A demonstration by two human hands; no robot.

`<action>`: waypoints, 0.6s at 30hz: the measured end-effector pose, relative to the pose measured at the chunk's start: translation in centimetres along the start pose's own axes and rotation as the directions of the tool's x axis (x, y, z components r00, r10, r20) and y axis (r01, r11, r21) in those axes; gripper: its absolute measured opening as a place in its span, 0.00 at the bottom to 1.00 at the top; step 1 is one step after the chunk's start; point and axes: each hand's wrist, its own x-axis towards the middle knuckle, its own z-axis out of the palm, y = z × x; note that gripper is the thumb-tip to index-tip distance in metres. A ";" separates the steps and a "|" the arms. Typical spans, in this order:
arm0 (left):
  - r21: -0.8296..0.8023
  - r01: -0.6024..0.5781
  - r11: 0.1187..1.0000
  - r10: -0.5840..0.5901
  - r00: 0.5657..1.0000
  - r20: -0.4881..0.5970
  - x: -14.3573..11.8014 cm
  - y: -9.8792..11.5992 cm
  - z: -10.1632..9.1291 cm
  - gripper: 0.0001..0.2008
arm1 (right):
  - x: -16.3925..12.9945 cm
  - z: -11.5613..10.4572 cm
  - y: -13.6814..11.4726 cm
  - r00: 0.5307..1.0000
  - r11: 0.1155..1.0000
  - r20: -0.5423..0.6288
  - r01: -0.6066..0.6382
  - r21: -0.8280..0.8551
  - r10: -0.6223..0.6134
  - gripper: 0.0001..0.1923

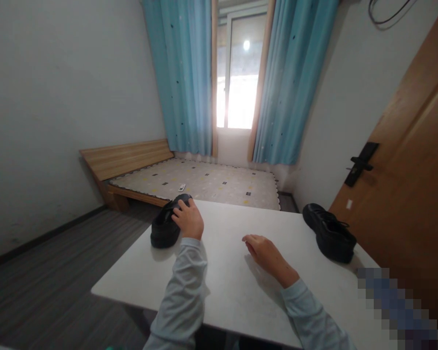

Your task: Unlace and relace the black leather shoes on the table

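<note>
Sitting at white table [233, 291], bed [200, 182] and blue curtains [182, 73] beyond. Left shoe [167, 224] sits at table's far left corner, close to the edge. Right shoe [329, 232] near right edge, well apart from it. My left hand [188, 218] rests on left shoe's toe, fingers curled over it, loose grip. My right hand [265, 253] lies flat on table, fingers together, holding nothing. Risk: a nudge could tip the left shoe off the corner, I judge.
</note>
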 end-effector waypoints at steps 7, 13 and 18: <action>-0.003 0.001 1.000 -0.001 0.984 0.176 1.3 -1.8 -1.3 0.18 | 0.0 0.1 0.0 1.000 1.000 -0.002 0.000 0.028 0.000 0.11; -0.038 0.004 0.999 0.006 0.964 0.265 1.8 -2.1 -2.1 0.17 | -0.1 -0.2 -0.3 1.000 0.999 -0.009 0.000 0.038 0.001 0.11; -0.068 0.012 0.998 0.004 0.974 0.227 1.8 -1.8 -2.1 0.17 | 0.0 -0.6 -0.5 1.000 1.000 0.005 -0.007 0.027 0.007 0.11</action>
